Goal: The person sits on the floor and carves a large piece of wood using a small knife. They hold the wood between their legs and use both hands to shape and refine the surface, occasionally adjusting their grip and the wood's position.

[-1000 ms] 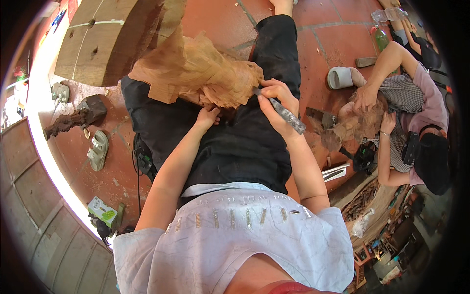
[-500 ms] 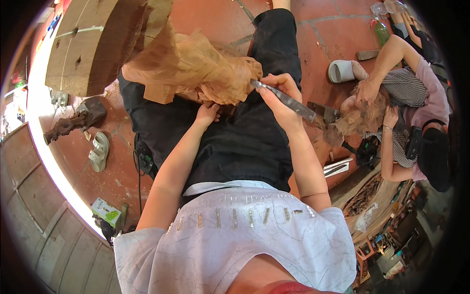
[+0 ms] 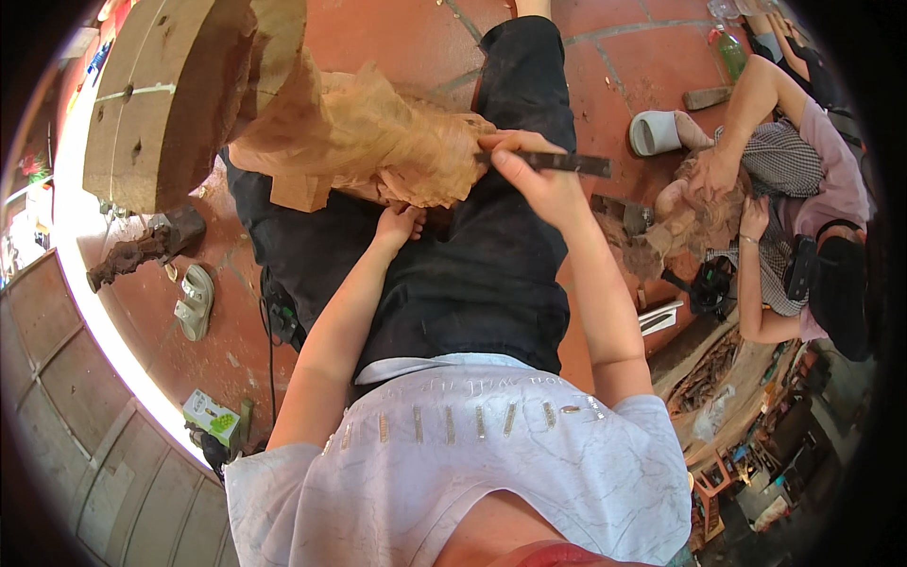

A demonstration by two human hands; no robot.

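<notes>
A large reddish-brown wood carving [image 3: 378, 137] with rough, folded surfaces rests across my lap, its block-like end reaching up to the left. My left hand [image 3: 401, 227] is curled closed against the carving's lower edge; some of its fingertips are hidden there. In my right hand [image 3: 539, 184] is a dark, flat, bar-shaped metal tool [image 3: 584, 164], gripped between thumb and fingers. One end of it meets the carving's right end, while the other sticks out to the right beyond my hand. Its working tip is covered by my fingers.
To the right, another person [image 3: 794, 189] sits bent over a brown carved piece [image 3: 685, 222]. A dark carved chunk [image 3: 146, 248], a sandal [image 3: 195, 300] and a green-and-white box [image 3: 212, 416] lie at left on the tiles. A green bottle [image 3: 730, 55] stands far right.
The tool in my right hand has swung from slanting down to the right to nearly level. My right hand has shifted slightly left. The left hand stays at the carving's edge.
</notes>
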